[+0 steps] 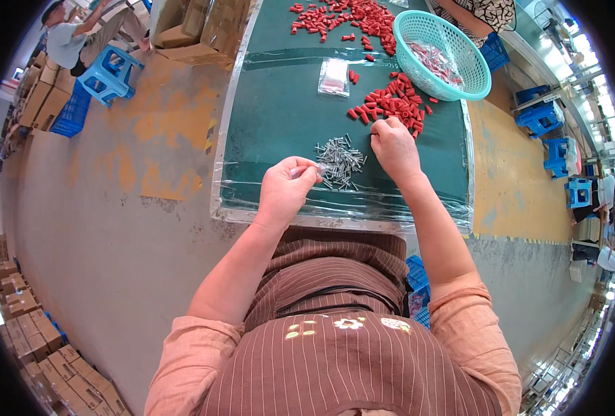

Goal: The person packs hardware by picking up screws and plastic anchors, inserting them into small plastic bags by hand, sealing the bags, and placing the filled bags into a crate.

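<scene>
The step in hand looks like gathering small parts for a packet. The left hand [284,191] has its grip narrowed, thumb against forefinger, on what seems to be a small clear plastic bag [323,168], just beside the pile of grey metal screws [340,163]. The right hand [396,149] is at the near edge of a heap of red tapered plastic plugs [396,104]; its grip is drawn in, but I cannot tell whether a plug is between the fingertips (the back of the hand hides them). The next move probably calls for a clean pinch on the plugs wanted, with the bag's mouth held open.

The green tabletop [273,104] has clear film across its near end. Farther up lie a stack of clear bags [334,76], more red plugs [363,21] and a turquoise basket [418,75] holding filled packets, near a person in a patterned garment [488,12]. Beyond the worn floor [113,229] are a blue stool [110,73], cardboard boxes [200,31] and a seated co-worker [65,45].
</scene>
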The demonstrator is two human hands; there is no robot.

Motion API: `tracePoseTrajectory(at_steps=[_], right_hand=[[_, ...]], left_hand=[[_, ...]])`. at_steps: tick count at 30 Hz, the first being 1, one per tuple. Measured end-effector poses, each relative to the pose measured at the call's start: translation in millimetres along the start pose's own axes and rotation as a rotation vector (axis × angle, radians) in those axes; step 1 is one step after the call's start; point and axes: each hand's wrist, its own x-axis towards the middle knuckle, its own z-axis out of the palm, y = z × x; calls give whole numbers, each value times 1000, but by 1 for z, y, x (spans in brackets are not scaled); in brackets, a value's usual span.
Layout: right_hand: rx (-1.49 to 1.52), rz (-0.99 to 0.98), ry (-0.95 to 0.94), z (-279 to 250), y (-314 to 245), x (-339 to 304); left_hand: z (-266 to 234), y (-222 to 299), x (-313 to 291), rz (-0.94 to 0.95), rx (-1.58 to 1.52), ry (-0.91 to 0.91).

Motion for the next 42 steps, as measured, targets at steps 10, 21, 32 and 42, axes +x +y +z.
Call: tracePoseTrajectory(at_steps=[10,21,32,42], right_hand=[[187,-28,142,-16,0,-23],[666,66,-26,-80,-69,-47],[339,-219,-1,-87,-97,-70],[274,-208,-55,-83,-84,-74]], left_hand=[[0,7,-5,306,429,94],[31,-8,-12,291,415,43],[44,-21,-19,415,400,-32],[50,-6,-20,230,486,-81]])
